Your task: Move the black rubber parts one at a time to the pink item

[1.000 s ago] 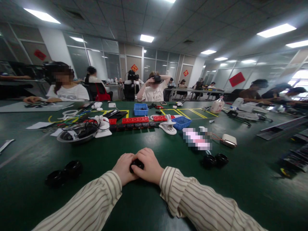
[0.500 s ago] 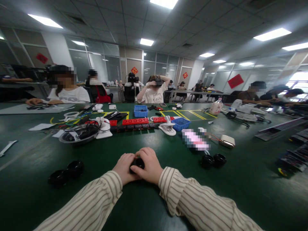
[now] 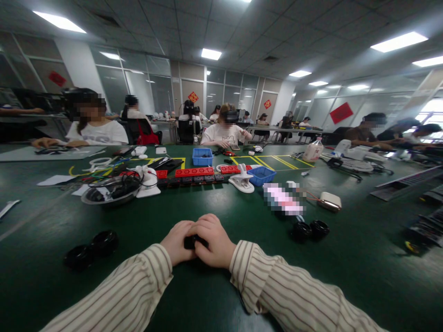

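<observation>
Both my hands are closed around a glossy black round piece [image 3: 194, 241] near the middle of the green table. My left hand [image 3: 176, 242] wraps its left side. My right hand [image 3: 213, 242] covers its right side, fingers curled over the top and thumb in front. Most of the piece is hidden, so its exact kind cannot be told. On the left lie two similar pieces, a black ring-shaped one [image 3: 79, 257] and another black ring [image 3: 104, 242], side by side. Two more stand at the right, a black ring [image 3: 302, 230] and its neighbouring black ring [image 3: 320, 228].
Beyond my hands stand a clear bowl of cables [image 3: 109, 193], a row of red blocks [image 3: 194, 172], a white clip stand [image 3: 241, 179] and a blue basket [image 3: 262, 176]. A blurred-out phone-like item [image 3: 284, 199] lies right. A person [image 3: 224, 131] sits opposite.
My right hand has turned further over the black piece, so its round opening no longer shows. The person opposite has lowered their arms to the table. The view has shifted slightly.
</observation>
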`<state>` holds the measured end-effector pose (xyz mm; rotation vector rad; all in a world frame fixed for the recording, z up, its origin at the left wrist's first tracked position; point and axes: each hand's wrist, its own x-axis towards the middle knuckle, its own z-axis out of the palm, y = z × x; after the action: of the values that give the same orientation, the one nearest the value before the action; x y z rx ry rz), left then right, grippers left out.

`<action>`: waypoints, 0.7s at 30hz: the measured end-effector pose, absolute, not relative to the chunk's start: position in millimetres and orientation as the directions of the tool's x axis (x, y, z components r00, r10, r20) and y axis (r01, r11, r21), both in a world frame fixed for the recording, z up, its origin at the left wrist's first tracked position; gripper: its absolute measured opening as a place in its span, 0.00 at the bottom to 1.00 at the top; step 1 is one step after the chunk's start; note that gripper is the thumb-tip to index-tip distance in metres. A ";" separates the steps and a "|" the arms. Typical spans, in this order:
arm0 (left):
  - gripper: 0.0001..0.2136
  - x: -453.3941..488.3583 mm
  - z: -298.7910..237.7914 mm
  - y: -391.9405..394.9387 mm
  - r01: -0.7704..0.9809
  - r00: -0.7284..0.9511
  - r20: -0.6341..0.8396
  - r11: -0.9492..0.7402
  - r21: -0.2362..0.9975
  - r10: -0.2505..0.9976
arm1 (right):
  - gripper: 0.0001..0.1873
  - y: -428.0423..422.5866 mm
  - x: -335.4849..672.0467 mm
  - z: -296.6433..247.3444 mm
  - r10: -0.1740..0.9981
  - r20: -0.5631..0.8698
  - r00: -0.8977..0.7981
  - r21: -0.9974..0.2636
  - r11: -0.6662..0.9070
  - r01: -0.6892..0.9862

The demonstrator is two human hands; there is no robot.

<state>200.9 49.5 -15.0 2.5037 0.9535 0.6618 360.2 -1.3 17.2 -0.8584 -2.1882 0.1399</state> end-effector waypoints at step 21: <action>0.17 204.5 -13.0 43.1 0.561 0.636 0.337 -0.716 0.416 0.694 | 0.12 -2.7 357.3 15.9 0.644 0.610 -0.462 -0.341 0.739 0.581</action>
<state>204.5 43.1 -13.0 2.5868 1.0152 0.7007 357.3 -2.7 15.9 -0.9182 -2.1857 0.1084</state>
